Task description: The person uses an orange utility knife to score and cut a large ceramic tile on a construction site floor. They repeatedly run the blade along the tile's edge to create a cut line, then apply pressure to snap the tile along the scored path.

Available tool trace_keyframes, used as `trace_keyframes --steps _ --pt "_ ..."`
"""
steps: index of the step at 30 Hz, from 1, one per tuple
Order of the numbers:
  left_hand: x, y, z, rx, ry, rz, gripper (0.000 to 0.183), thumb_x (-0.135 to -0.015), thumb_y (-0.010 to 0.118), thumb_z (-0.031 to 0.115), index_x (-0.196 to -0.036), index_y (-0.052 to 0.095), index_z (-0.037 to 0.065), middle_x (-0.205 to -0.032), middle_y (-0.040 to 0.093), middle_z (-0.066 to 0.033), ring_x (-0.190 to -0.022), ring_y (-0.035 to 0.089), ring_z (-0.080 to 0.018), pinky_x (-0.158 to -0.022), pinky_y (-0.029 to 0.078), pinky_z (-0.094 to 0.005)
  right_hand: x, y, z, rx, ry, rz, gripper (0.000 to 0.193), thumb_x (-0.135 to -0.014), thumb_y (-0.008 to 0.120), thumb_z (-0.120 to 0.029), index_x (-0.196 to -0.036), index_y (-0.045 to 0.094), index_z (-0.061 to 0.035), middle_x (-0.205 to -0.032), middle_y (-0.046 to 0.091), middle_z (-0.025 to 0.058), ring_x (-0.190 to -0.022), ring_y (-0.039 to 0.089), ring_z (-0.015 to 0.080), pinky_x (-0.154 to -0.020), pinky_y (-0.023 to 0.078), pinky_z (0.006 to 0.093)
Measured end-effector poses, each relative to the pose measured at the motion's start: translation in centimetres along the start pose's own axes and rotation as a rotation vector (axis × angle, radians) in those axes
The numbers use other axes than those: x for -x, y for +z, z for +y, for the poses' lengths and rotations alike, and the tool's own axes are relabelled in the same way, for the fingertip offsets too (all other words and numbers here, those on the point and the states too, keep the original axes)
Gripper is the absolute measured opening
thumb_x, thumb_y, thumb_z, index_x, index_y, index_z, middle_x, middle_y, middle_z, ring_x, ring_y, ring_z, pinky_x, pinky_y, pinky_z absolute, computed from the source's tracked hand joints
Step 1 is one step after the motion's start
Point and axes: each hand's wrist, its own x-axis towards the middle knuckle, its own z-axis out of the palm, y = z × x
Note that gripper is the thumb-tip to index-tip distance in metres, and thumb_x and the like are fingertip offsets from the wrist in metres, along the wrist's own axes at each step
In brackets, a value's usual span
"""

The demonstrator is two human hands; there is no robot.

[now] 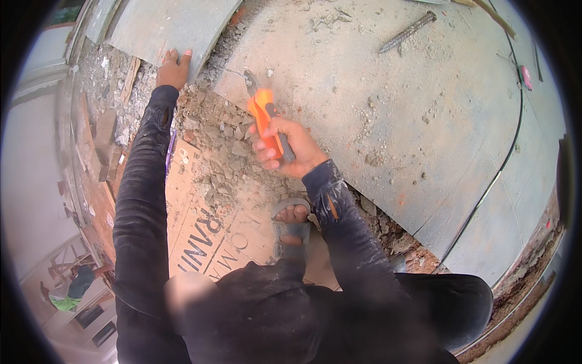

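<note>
My left hand (173, 70) is at the near corner of a grey floor tile (173, 24), its fingers bent over the edge. How far the fingers reach under the tile is hidden. In my right hand (291, 145) is a pair of pliers (263, 109) with orange and dark grey handles, the fingers wrapped round them. The metal jaws point away from me, over the corner of a large laid tile (339, 91). Broken rubble (209, 133) lies between the two hands.
A printed cardboard sheet (185, 200) lies under my sandalled foot (292, 218). On the laid tiles are a long metal chisel-like rod (407, 31), a black cable (494, 182) and a small pink object (525, 77). Wood scraps (104, 136) line the left side.
</note>
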Motion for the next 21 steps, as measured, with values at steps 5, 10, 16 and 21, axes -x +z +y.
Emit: trace_keyframes --steps 5,10,16,21 --pt "-0.3 0.3 0.7 -0.034 -0.042 -0.095 0.077 -0.089 0.037 0.057 -0.137 0.033 -0.003 -0.143 0.030 -0.0228 -0.131 0.031 -0.0390 -0.107 0.028 -0.0403 5.3 1.4 -1.5 0.025 -0.350 0.111 0.028 -0.076 0.047 -0.010 -0.104 0.042 -0.0056 -0.074 0.046 0.0038 -0.057 0.045 0.0120 -0.050 0.039 0.0286" --pt "-0.7 0.3 -0.3 -0.092 -0.070 -0.139 0.075 -0.089 0.037 0.056 -0.138 0.034 -0.001 -0.144 0.028 -0.0220 -0.131 0.033 -0.0363 -0.107 0.029 -0.0399 8.0 1.6 -0.8 -0.100 -0.833 0.173 0.046 -0.077 0.045 -0.009 -0.122 0.035 -0.0039 -0.090 0.051 0.0105 -0.081 0.053 0.0214 -0.073 0.046 0.0398" --pt "1.0 -2.5 2.6 -0.137 -0.039 0.247 0.058 -0.089 0.047 0.046 -0.123 0.052 -0.001 -0.135 0.042 -0.0220 -0.124 0.042 -0.0354 -0.103 0.033 -0.0400 10.6 4.8 -0.5 -0.305 -0.788 0.020 0.068 -0.077 0.046 -0.016 -0.140 0.022 -0.0037 -0.103 0.051 0.0123 -0.104 0.048 0.0258 -0.087 0.043 0.0481" --pt "14.8 -7.8 19.3 0.714 0.150 0.141 0.033 -0.087 0.060 0.032 -0.090 0.066 -0.001 -0.078 0.065 -0.0133 -0.069 0.062 -0.0224 -0.064 0.048 -0.0322 9.6 0.2 0.1 -0.205 -0.729 0.010 0.061 -0.076 0.048 -0.023 -0.132 0.038 -0.0011 -0.100 0.053 0.0091 -0.096 0.050 0.0204 -0.080 0.042 0.0408"
